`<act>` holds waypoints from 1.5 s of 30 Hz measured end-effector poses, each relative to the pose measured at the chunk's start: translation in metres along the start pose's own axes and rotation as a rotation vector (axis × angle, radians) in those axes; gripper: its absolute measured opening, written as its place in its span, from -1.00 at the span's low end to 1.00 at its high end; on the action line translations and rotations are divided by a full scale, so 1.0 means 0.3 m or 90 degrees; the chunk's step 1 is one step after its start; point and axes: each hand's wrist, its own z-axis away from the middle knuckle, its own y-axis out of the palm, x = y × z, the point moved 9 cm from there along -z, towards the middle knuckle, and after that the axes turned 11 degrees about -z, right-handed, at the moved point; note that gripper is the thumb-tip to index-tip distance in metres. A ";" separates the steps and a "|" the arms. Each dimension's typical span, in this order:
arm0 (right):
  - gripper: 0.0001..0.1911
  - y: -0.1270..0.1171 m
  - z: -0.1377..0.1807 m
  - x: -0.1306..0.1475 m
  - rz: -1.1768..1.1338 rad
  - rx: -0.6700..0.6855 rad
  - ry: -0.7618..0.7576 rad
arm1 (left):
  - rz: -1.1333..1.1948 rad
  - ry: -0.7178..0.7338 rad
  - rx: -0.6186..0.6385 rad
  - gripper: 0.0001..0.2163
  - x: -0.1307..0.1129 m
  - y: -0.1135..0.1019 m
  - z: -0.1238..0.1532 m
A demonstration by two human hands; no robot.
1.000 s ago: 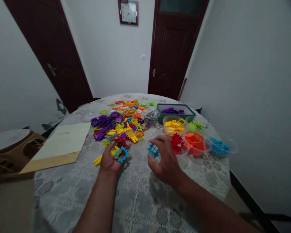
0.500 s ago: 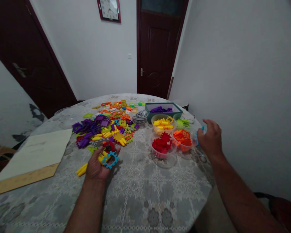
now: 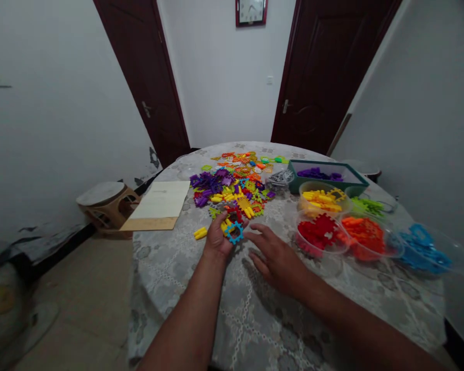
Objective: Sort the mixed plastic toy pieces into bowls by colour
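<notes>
My left hand is palm up, its fingers curled round several plastic building pieces: a blue notched ring in front, yellow ones and a dark red one behind. Close by on the right, my right hand has its fingers apart, with nothing between them. Beyond the hands lies a mixed pile of building pieces in purple, yellow, green, red and orange. A yellow piece rests alone to the left of my left hand.
Clear tubs on the right hold red, yellow, orange, green and blue pieces. Behind them stands a green box with purple pieces. Grey pieces fill another tub. A paper-covered board overhangs the left edge.
My right hand has come from the blue tub back to beside my left hand, and the blue it had is gone. My view has swung left. The left hand still holds its pieces.
</notes>
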 end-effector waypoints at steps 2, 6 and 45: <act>-0.49 0.064 -0.031 -0.027 0.011 -0.003 0.016 | -0.002 -0.002 0.000 -0.96 0.001 0.003 -0.003; -0.70 0.102 -0.059 -0.079 0.008 -0.070 0.019 | 0.031 0.030 -0.014 -0.91 -0.010 0.007 -0.015; -0.83 0.133 -0.026 -0.103 0.069 0.102 -0.153 | -0.098 -0.021 -0.090 -0.89 0.029 0.007 0.036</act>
